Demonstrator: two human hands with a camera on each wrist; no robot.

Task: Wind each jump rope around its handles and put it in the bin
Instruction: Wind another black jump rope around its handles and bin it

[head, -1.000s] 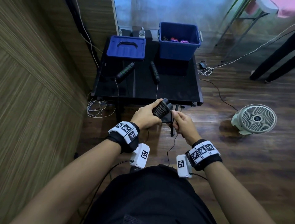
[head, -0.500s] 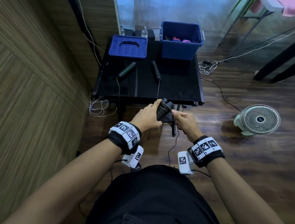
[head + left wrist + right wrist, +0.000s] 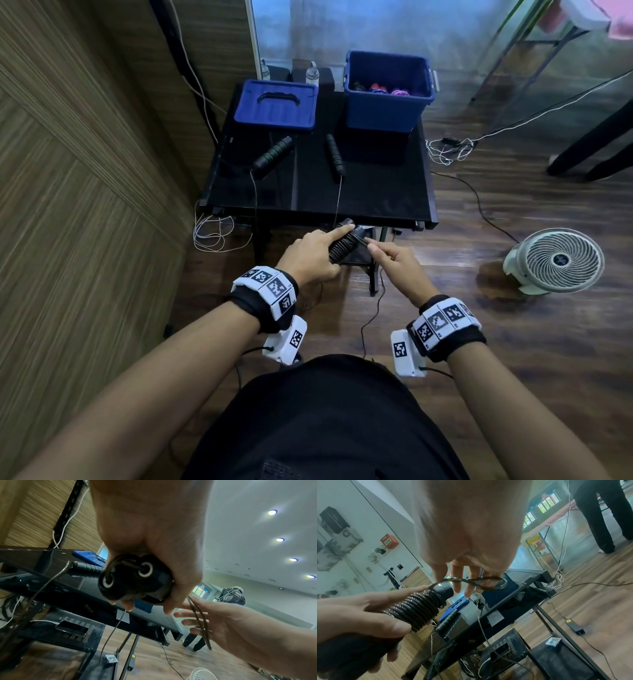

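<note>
I'm gripping the wound handles (image 3: pixel 342 241) in my left hand (image 3: pixel 310 255), my right hand (image 3: pixel 394 263) pinching the last rope loop (image 3: pixel 477 583); should be keeping it taut while tucking.

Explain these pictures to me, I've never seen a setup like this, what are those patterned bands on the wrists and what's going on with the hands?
No machine here: a person wears a camera on the head and one on each wrist, and the checkered bands are markers. The big picture looks down from the head; the other two look along each hand. The left hand grips two black handles held side by side, with rope coiled around them. The right hand pinches the last loop of rope near the handles' end. On the black table lie a second rope's handles, unwound, a blue lid and an open blue bin with colourful things inside.
</note>
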